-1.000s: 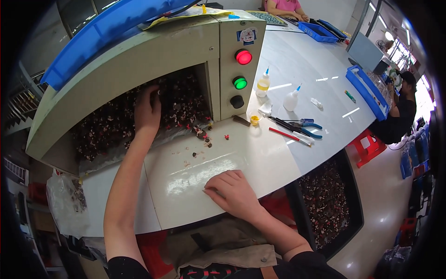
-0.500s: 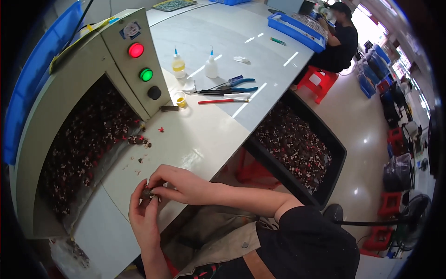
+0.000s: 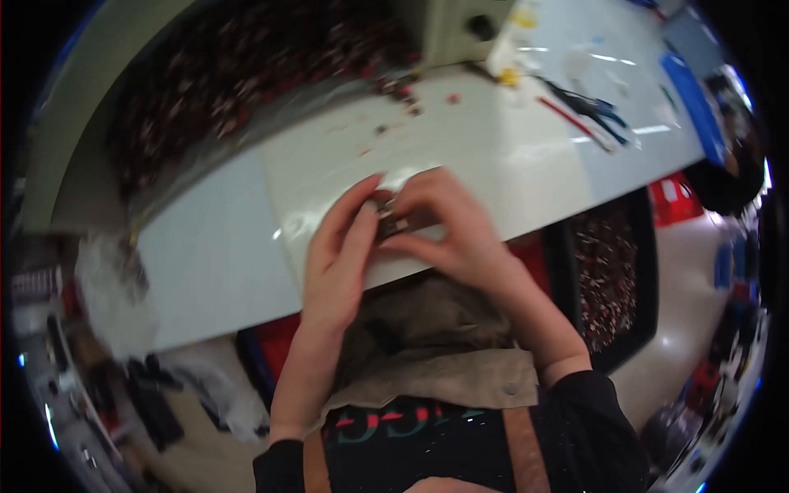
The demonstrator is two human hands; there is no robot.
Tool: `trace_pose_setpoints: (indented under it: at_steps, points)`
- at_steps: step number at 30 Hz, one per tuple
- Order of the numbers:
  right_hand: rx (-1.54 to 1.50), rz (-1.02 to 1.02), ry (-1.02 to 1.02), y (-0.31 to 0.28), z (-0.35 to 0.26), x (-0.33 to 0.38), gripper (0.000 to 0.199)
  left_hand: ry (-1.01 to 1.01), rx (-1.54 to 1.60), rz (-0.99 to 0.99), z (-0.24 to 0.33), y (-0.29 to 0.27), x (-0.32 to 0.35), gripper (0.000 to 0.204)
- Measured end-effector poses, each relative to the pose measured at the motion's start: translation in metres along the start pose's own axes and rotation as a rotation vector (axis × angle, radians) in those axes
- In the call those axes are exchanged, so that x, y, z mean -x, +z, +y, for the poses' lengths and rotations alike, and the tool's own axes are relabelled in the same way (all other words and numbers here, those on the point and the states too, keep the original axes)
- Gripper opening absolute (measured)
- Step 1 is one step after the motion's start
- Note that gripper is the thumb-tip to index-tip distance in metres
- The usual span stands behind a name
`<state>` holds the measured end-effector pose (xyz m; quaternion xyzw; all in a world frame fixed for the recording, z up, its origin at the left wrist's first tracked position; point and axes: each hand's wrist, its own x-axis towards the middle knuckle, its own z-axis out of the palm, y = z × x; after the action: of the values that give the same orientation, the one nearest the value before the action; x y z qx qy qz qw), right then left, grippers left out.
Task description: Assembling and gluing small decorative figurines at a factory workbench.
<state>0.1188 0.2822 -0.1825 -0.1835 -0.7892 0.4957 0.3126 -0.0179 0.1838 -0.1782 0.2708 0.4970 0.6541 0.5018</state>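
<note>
Both hands, left hand (image 3: pixel 341 246) and right hand (image 3: pixel 448 222), now joined, pinching small dark parts (image 3: pixel 388 215) at white counter (image 3: pixel 222 263) edge.

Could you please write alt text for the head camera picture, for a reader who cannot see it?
Two bare hands, left hand and right hand, meet at the near edge of a white table around a small dark part. Behind them a machine's hopper holds many small dark and red pieces.
</note>
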Motion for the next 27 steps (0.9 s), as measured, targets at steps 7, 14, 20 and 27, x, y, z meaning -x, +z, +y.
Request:
trace_pose_setpoints:
  at_steps: [7, 14, 20, 27]
  points:
    - [-0.077, 0.053, 0.020, 0.013, 0.004, 0.000, 0.030, -0.066, 0.144, -0.011, 0.004, -0.007, 0.012, 0.035]
    - [-0.054, 0.092, -0.025, 0.016, 0.009, -0.001, 0.030, 0.030, 0.081, -0.009, -0.001, -0.008, 0.008, 0.032]
    - [-0.053, 0.095, -0.020, 0.015, 0.009, -0.003, 0.030, 0.029, 0.082, 0.012, -0.003, -0.009, 0.007, 0.029]
    - [0.033, 0.000, -0.086, 0.016, 0.009, -0.004, 0.034, 0.026, 0.083, 0.018, -0.004, -0.017, 0.008, 0.029]
